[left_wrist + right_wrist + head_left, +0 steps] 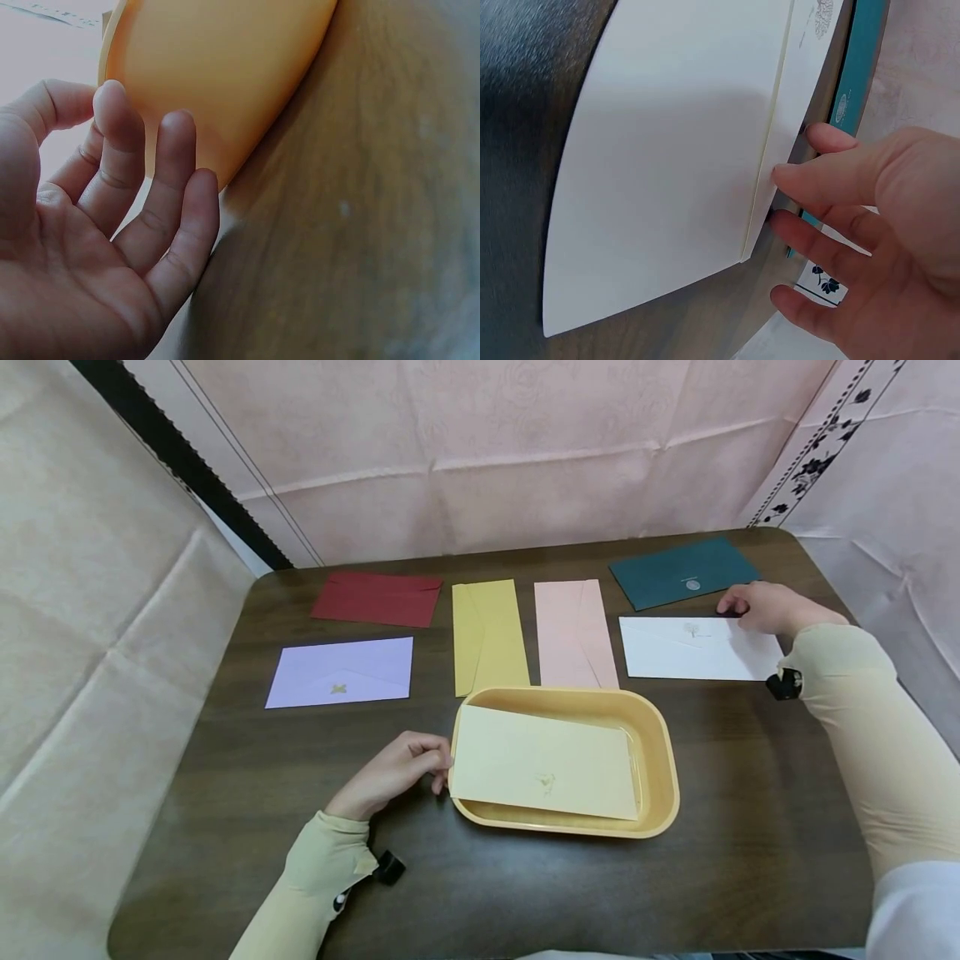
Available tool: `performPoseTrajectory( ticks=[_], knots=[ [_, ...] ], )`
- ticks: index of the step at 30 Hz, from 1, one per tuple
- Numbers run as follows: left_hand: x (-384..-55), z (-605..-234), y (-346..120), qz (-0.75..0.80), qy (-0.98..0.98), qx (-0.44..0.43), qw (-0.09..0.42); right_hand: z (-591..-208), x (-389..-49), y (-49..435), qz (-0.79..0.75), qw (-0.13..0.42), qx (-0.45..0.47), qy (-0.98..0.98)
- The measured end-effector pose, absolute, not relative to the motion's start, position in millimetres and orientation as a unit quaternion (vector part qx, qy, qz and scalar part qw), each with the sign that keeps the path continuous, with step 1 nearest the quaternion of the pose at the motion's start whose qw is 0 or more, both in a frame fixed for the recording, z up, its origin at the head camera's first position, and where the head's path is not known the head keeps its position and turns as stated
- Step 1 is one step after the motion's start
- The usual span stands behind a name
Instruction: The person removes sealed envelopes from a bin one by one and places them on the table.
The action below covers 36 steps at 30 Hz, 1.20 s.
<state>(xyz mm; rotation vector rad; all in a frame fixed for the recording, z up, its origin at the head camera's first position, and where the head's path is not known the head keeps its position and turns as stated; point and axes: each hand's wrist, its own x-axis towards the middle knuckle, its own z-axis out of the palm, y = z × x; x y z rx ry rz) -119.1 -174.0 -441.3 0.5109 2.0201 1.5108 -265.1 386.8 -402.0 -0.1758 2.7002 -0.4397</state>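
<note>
In the head view, a cream envelope (pixel 543 764) with a small gold mark lies tilted in a yellow plastic tray (pixel 660 777). My left hand (pixel 397 772) grips the tray's left rim; the left wrist view has thumb and forefinger at the rim, the other fingers along the outer wall. At the right, my right hand (pixel 780 608) touches the top edge of a white envelope (pixel 675 647) printed with a tree. In the right wrist view the thumb (pixel 810 176) lies on its flap edge, with loosely bent fingers beside it. The envelope lies flat on the table.
Behind the white envelope lies a teal envelope (pixel 667 577). Pink (pixel 573 635) and yellow (pixel 489 635) envelopes stand lengthwise behind the tray. Red (pixel 378 599) and lilac (pixel 341 672) ones lie left. Pale cloth (pixel 525 460) hangs around the dark wooden table (pixel 750 860).
</note>
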Motion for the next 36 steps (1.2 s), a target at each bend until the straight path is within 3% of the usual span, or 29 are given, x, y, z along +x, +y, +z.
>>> performPoseTrajectory(
  ticks=[10,17,26,36],
  knots=[
    [-121,-445,-175,0.575,0.741,0.207,0.278,-403,-269,386,-0.139,0.163,-0.079,0.974],
    [-120,-446,-175,0.578,0.739,0.202,0.281,-391,-271,360,-0.130,0.125,-0.125,0.976],
    [-119,-446,-175,0.581,0.738,0.200,0.280,-373,-279,303,-0.139,0.121,-0.179,0.967],
    [-120,-446,-175,0.570,0.746,0.211,0.274,-356,-261,218,-0.147,0.100,-0.279,0.944]
  ],
)
